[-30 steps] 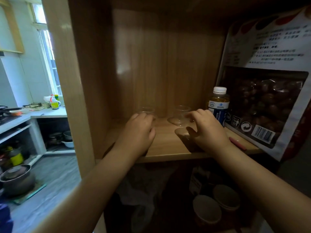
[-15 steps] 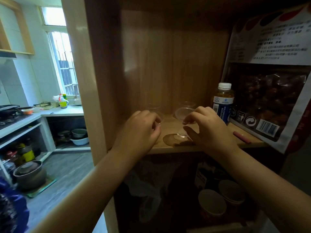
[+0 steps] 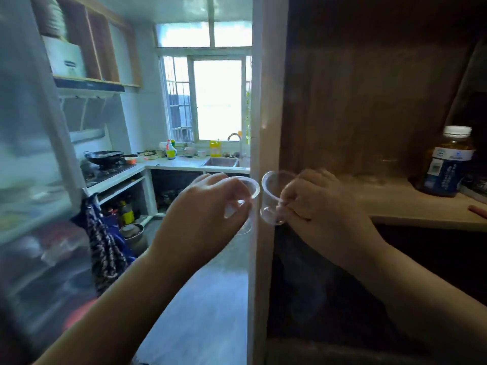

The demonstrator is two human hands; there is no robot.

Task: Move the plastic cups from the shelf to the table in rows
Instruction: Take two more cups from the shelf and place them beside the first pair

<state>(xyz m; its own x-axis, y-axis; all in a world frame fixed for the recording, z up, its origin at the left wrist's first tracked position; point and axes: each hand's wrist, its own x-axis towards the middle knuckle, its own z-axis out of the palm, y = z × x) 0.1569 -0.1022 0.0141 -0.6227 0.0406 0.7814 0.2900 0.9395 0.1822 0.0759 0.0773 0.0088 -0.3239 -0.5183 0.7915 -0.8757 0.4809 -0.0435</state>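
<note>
My left hand point(image 3: 210, 206) grips a small clear plastic cup point(image 3: 249, 188), tilted with its mouth towards the right. My right hand point(image 3: 316, 206) holds a second clear plastic cup point(image 3: 271, 196), tilted with its mouth towards the left. Both cups are off the wooden shelf point(image 3: 411, 206) and hang in front of the cabinet's upright side panel point(image 3: 266, 127), almost touching each other. No table is in view.
A bottle with a blue label and white cap point(image 3: 448, 167) stands on the shelf at the right, with a red object point(image 3: 478, 210) near it. To the left lies a kitchen with a counter point(image 3: 184, 163), sink, stove and window. A patterned cloth point(image 3: 105, 246) hangs at lower left.
Both hands have lifted the cups off the shelf and drawn them back and to the left. My view has swung left, now showing much of the kitchen.
</note>
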